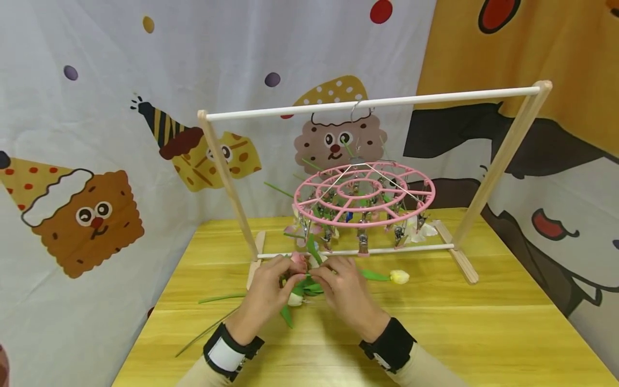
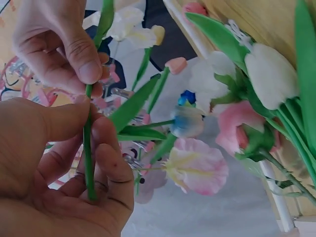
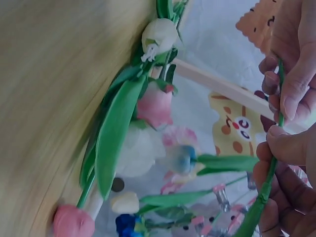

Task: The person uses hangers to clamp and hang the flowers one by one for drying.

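Note:
My left hand and right hand meet over the table, thumbs almost together. Between them runs one thin green stem of an artificial flower, pinched by both hands. On the right hand's side the stem widens into a green leaf; its bloom is out of sight in the wrist views. Loose artificial flowers lie just below and beside the hands: a white tulip, a pink rose and a pink tulip.
Behind the hands, a pink round clip hanger hangs from a white rod on a wooden stand. Several flowers hang in its clips, including a blue-and-white tulip. A yellow tulip lies right of the hands, loose stems left.

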{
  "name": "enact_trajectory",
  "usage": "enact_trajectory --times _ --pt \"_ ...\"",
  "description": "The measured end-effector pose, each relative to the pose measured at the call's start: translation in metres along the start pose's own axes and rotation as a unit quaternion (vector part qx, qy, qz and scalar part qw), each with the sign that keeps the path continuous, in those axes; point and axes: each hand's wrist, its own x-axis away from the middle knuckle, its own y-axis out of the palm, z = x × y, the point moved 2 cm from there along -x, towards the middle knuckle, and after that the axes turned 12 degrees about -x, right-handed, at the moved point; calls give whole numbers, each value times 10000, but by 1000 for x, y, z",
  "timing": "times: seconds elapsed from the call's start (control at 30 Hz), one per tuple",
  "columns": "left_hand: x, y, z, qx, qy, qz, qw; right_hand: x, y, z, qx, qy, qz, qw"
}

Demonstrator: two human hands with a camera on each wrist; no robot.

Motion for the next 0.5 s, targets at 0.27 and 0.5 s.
enact_trajectory --times 0.27,0.5 --pt "-5 -7 17 399 85 173 9990 13 -29 9 -4 284 38 9996" --pt "-18 -13 45 536 453 606 9957 23 -56 20 -20 333 417 9986"
